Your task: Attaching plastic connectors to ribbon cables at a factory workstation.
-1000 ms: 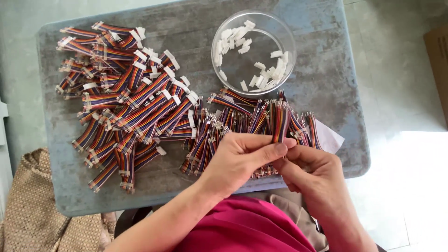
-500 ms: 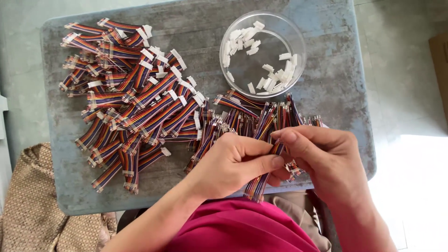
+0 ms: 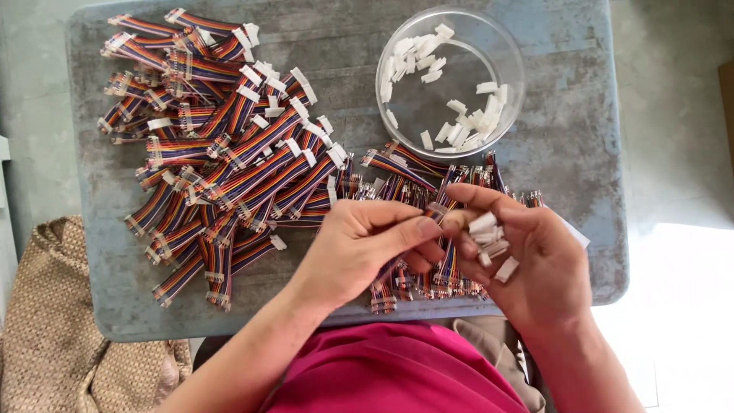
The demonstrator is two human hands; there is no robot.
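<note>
Seen from above, a person's left hand [image 3: 367,241] reaches in from the lower left, fingers curled, thumb and forefinger pinching the end of a short rainbow-coloured ribbon cable [image 3: 446,264] that hangs down between both hands. The right hand [image 3: 527,256], palm up and cupped, cradles a small clutch of white plastic connector housings [image 3: 489,241], its fingertips meeting the left hand's at the cable's upper end. Both hands hover over the front edge of a worn grey desk [image 3: 581,153]. Beneath them lies a row of bare-ended ribbon cables [image 3: 397,172]; a large heap of finished cables with white connectors [image 3: 222,153] spreads to the left. A clear round plastic bowl of white housings [image 3: 449,80] sits beyond the right hand.
</note>
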